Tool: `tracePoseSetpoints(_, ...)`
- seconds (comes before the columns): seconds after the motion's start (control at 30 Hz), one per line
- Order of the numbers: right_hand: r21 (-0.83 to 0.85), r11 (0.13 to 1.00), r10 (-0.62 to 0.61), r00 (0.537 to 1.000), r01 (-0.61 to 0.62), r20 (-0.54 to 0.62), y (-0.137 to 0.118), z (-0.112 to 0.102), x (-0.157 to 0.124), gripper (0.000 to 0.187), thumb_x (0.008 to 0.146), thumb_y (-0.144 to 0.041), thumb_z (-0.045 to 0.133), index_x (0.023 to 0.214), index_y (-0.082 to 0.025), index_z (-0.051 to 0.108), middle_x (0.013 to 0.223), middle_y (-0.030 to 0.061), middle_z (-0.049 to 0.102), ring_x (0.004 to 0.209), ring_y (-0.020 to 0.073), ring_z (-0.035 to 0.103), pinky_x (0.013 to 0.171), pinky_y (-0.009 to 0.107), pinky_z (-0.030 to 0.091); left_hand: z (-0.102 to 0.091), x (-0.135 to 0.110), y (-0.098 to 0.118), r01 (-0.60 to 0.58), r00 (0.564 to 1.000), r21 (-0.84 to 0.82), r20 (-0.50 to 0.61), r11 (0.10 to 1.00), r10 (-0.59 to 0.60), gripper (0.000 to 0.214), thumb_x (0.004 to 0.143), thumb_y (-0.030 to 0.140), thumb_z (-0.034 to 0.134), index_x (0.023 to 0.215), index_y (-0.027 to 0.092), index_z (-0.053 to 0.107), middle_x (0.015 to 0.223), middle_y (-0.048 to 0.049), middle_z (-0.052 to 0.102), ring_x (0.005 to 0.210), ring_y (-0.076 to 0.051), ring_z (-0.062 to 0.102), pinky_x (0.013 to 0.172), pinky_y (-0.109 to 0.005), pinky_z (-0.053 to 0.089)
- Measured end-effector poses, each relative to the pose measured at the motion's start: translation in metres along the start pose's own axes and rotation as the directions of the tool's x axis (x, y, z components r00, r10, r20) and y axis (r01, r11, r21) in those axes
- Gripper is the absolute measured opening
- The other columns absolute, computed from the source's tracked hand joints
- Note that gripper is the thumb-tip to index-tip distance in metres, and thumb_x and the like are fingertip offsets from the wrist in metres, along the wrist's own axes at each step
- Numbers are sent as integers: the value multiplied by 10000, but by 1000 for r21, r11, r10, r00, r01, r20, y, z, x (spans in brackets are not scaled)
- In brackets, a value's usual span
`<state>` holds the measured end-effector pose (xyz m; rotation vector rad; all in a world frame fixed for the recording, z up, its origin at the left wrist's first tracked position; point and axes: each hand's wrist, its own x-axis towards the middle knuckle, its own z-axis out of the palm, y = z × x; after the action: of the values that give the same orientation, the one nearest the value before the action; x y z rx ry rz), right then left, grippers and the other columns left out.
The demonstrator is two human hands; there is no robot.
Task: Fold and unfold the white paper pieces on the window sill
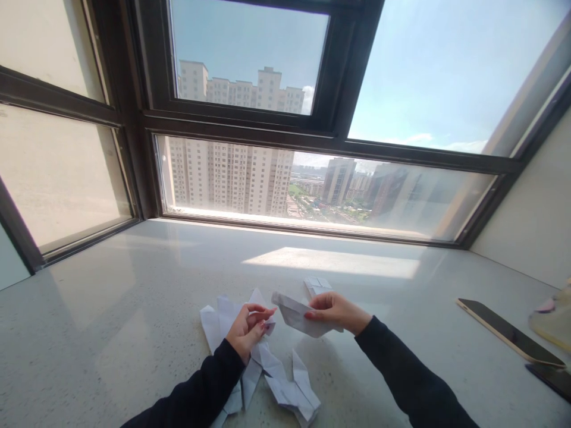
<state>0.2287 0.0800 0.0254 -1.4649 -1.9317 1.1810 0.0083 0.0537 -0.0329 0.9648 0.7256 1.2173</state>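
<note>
My right hand (339, 310) pinches a folded white paper piece (292, 314) between thumb and fingers, above the pale counter. Just to its left, my left hand (248, 330) is closed on a small folded paper bit (269, 326), most of it hidden by the fingers. Under and around my left hand lies a loose pile of folded white paper pieces (285, 380), some overlapping. Another folded paper strip (317, 285) rests on the counter behind my right hand.
The speckled stone counter (134, 333) runs back to a dark-framed window (250, 137). At the right lie a tablet-like device (508, 333), part of another dark object (553, 380) and a yellowish item (555, 321) cut by the frame edge.
</note>
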Motion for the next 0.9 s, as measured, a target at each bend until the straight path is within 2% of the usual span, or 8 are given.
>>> tracePoseSetpoints(0.07,-115,992,55,998,-51,31,12,-29,-7,463,471,-563,636,605,-120,648,531,1,595,497,124,529,479,234,404,0,1,-1,-24,1000,22,5,999,24,319,569,329,704,770,168,517,924,-94,642,898,-194,557,756,-286,410)
tracePoseSetpoints(0.17,-309,945,101,994,-107,-35,27,-53,-12,343,505,-469,656,535,-128,647,434,-26,544,457,112,491,461,222,356,0,1,-2,-65,998,85,27,994,62,234,588,280,669,734,156,535,901,-98,640,868,-197,558,736,-291,414)
tracePoseSetpoints(0.27,-474,867,88,985,-150,-151,33,-56,-11,228,540,-380,649,559,-153,649,499,-11,583,534,140,517,507,236,351,1,-2,4,-125,991,217,68,968,112,154,622,257,609,722,157,547,907,-100,637,854,-210,560,714,-299,417)
tracePoseSetpoints(0.37,-593,778,62,965,-206,-253,31,-51,-7,148,530,-308,658,592,-176,637,607,18,621,620,178,543,553,257,351,8,-13,14,-265,962,424,180,866,206,150,677,270,542,788,180,588,957,-90,637,906,-232,547,784,-333,385)
tracePoseSetpoints(0.47,-664,702,47,947,-257,-318,29,-48,-5,134,533,-293,661,600,-188,609,647,25,623,662,197,559,611,286,349,18,-30,14,-498,852,536,449,682,269,243,738,344,484,912,254,629,970,-46,653,1029,-245,485,912,-337,274)
tracePoseSetpoints(0.57,-710,647,22,938,-278,-347,28,-47,-6,153,555,-306,657,612,-191,574,649,14,615,666,195,564,669,318,334,22,-41,-3,-644,716,516,667,565,207,333,765,500,404,999,366,599,999,22,645,1085,-240,454,971,-311,136)
tracePoseSetpoints(0.73,-772,570,-56,925,-280,-376,26,-46,-11,271,541,-391,669,657,-207,507,716,22,603,772,233,537,674,334,317,12,-39,-27,-636,735,576,655,515,176,333,738,552,406,975,414,596,967,37,651,1075,-238,467,978,-302,68)
tracePoseSetpoints(0.9,-792,542,-125,905,-280,-406,23,-47,-15,296,527,-393,676,641,-212,471,748,24,581,794,245,519,638,319,314,12,-33,-10,-658,745,608,609,444,272,219,750,388,451,785,379,666,852,16,692,974,-241,520,945,-344,140)
